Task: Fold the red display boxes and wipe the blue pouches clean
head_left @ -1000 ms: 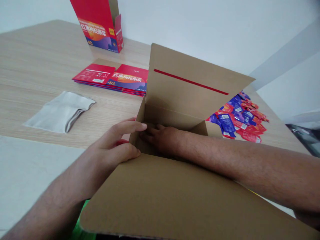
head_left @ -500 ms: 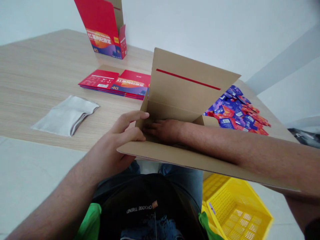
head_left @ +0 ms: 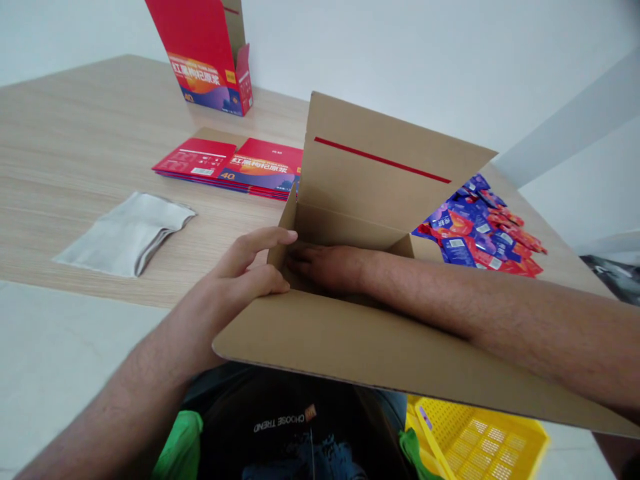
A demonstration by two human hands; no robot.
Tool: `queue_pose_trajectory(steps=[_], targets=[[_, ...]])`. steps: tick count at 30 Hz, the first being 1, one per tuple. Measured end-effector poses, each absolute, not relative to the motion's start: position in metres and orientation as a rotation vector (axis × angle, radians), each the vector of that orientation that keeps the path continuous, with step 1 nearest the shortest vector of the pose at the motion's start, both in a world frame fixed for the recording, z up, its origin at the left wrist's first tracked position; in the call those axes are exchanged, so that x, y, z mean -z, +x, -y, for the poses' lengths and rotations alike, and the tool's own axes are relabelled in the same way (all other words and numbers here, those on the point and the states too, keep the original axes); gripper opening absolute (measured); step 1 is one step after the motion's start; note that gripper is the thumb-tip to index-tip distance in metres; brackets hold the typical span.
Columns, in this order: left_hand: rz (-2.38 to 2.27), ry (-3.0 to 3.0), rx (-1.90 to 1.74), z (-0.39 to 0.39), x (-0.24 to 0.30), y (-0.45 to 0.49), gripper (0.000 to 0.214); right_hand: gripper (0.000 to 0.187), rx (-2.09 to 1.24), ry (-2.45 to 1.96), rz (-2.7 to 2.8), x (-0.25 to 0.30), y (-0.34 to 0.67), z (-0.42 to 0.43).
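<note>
An open brown cardboard box [head_left: 380, 180] stands at the near edge of the wooden table, its far flap upright with a red strip, its near flap folded out toward me. My left hand [head_left: 240, 273] grips the box's left corner, thumb on the near flap and fingers over the left wall. My right hand [head_left: 325, 267] reaches deep inside the box toward its left side, lying flat with the fingers pressed against the inner wall; its fingertips are in shadow.
A stack of flat red cartons [head_left: 230, 167] lies on the table [head_left: 65, 133] behind the box, with one erected red carton [head_left: 205, 53] farther back. A folded grey cloth [head_left: 125, 233] lies at left. Purple and red sachets [head_left: 480, 233] are heaped at right. A yellow crate [head_left: 475, 440] sits below.
The near flap rose level half a second ago and has dropped back toward me somewhat. Both hands stay at the box's left corner and inside.
</note>
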State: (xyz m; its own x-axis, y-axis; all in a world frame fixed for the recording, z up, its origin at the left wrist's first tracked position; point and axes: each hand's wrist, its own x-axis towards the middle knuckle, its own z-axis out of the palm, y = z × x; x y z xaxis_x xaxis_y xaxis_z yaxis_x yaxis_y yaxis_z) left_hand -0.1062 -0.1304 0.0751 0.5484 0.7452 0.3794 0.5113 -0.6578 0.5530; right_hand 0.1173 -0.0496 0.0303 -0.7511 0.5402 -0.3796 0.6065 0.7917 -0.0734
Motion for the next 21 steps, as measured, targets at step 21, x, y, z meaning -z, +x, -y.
queue_pose_trajectory(steps=[21], targets=[[-1.024, 2.375, -0.894, 0.13, -0.069, -0.106, 0.013, 0.033, 0.236, 0.855, -2.574, -0.046, 0.1, 0.051]])
